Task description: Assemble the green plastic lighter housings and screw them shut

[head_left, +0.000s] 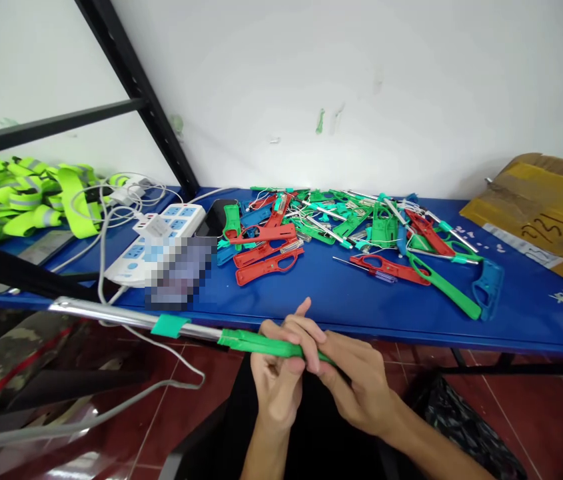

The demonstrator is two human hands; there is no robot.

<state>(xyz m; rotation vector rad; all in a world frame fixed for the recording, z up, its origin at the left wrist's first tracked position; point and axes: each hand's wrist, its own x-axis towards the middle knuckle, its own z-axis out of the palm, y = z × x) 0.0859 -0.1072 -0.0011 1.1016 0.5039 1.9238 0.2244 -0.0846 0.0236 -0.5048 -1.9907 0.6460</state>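
Both hands hold one long tool in front of the table edge: a green plastic handle [256,343] joined to a shiny metal tube [106,313] that sticks out to the left, with a green collar [170,325] on it. My left hand [281,373] pinches the handle from below, fingers curled round it. My right hand [358,383] grips the handle's right end, mostly hiding it. On the blue table [331,293] behind lies a heap of red, green and blue plastic handle shells [341,233] mixed with metal tubes.
A white power strip [156,243] with cables and a dark phone [216,215] lie at the table's left. Fluorescent yellow vests [26,197] are piled on a black rack [136,87] at far left. A cardboard box [546,213] sits at the right. Red tiled floor lies below.
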